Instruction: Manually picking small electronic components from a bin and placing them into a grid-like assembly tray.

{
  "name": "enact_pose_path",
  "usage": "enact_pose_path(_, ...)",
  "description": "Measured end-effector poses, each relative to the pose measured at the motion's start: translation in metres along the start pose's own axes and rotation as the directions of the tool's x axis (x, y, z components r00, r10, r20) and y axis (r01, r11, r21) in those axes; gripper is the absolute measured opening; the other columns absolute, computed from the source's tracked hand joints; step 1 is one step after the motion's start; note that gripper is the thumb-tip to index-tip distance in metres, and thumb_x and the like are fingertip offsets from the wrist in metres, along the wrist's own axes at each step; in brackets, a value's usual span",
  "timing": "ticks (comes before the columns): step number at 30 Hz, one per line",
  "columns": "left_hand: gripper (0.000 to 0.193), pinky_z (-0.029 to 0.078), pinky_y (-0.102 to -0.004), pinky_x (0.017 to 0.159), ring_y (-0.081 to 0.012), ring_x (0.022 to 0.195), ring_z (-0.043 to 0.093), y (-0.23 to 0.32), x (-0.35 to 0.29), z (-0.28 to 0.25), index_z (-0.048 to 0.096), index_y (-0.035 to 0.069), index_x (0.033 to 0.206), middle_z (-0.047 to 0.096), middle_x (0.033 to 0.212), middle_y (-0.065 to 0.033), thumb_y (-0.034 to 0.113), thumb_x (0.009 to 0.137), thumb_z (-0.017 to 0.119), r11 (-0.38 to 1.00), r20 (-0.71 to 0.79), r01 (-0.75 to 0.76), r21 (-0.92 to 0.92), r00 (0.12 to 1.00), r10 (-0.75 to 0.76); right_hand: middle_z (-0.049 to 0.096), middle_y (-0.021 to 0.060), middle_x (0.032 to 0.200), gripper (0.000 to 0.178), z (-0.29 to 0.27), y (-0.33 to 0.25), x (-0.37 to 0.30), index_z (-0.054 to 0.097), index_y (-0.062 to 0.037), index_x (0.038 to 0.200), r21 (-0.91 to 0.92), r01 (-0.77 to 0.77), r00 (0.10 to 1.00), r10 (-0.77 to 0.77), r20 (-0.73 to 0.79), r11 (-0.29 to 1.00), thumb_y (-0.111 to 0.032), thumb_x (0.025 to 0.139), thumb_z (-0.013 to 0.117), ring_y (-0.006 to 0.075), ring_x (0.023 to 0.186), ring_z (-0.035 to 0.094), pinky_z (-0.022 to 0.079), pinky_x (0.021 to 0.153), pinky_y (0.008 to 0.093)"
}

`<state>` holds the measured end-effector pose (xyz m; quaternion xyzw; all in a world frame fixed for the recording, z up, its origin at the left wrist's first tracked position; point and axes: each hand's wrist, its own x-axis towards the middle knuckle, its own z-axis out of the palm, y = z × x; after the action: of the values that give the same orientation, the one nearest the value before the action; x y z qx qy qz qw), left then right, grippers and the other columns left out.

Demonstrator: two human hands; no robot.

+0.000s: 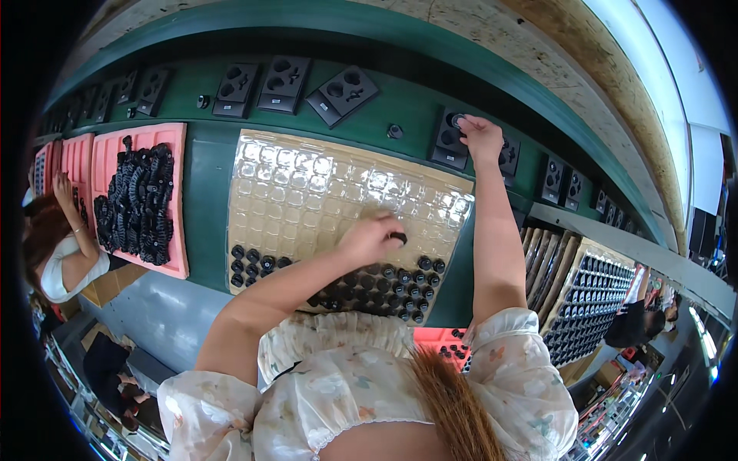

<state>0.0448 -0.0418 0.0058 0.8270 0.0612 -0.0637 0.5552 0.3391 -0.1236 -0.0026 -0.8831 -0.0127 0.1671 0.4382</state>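
Observation:
My left hand (372,240) is above the middle of a clear plastic blister tray (288,165), its fingers closed on a small black round part (398,238). The tray's lower cells hold several black round parts (251,269); those in the middle are partly hidden by my forearm. Farther off to the right, my right hand (483,138) reaches over the green belt. Its fingertips are pinched together at a round hollow of a black box insert (448,142). A small dark round piece (459,121) shows at those fingertips.
More black inserts (283,84) lie along the green belt (415,107), with a loose round part (394,131) among them. Pink trays (178,207) of black parts stand left, beside another person (69,238). Stacked filled trays (592,292) lean at right. A pink tray (430,338) sits near my body.

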Motion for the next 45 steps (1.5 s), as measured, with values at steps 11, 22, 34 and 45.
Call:
enact_pose_path(11, 0.020, 0.051, -0.0269, 0.069, -0.0124, 0.076, 0.062, -0.004, 0.031, -0.018, 0.064, 0.003, 0.098, 0.065, 0.091, -0.0063, 0.009, 0.081, 0.071, 0.916, -0.073, 0.277, -0.290, 0.948, -0.310, 0.068, 0.0084, 0.091, 0.016, 0.004, 0.020, -0.010, 0.071, -0.0084, 0.093, -0.284, 0.207, 0.944, -0.267, -0.192, 0.936, -0.012, 0.077, 0.072, 0.0243, 0.077, 0.065, 0.053, 0.072, 0.0329)
enact_pose_path(22, 0.021, 0.050, -0.0254, 0.078, -0.0108, 0.082, 0.062, -0.024, 0.014, -0.029, 0.064, 0.000, 0.099, 0.064, 0.098, -0.0056, 0.008, 0.081, 0.071, 0.811, -0.123, 0.297, -0.504, 0.905, -0.408, 0.062, 0.0123, 0.098, 0.042, 0.037, -0.025, -0.080, 0.059, -0.0088, 0.109, -0.466, 0.391, 0.918, -0.374, 0.133, 0.794, -0.026, 0.074, 0.075, 0.0343, 0.091, 0.061, 0.052, 0.075, 0.0431)
enact_pose_path(34, 0.026, 0.046, -0.0328, 0.086, -0.0258, 0.111, 0.055, -0.056, 0.115, -0.111, 0.068, 0.008, 0.093, 0.056, 0.122, -0.0175, 0.024, 0.074, 0.075, 0.980, -0.548, 0.190, -0.058, 0.815, -0.190, 0.070, 0.0163, 0.088, 0.037, 0.033, -0.023, -0.034, 0.066, -0.0022, 0.109, -0.157, 0.334, 0.941, -0.320, 0.108, 0.929, -0.029, 0.083, 0.064, 0.0288, 0.083, 0.069, 0.052, 0.077, 0.0349)
enact_pose_path(45, 0.027, 0.050, -0.0323, 0.070, -0.0198, 0.073, 0.063, -0.030, 0.104, -0.059, 0.067, 0.003, 0.091, 0.066, 0.087, -0.0112, 0.022, 0.073, 0.077, 0.896, -0.366, 0.185, -0.403, 0.865, -0.343, 0.070, 0.0072, 0.089, 0.025, 0.058, -0.051, -0.007, 0.069, -0.0034, 0.106, 0.067, 0.018, 0.981, -0.030, 0.190, 0.998, -0.014, 0.082, 0.070, 0.0096, 0.077, 0.065, 0.056, 0.062, 0.0227)
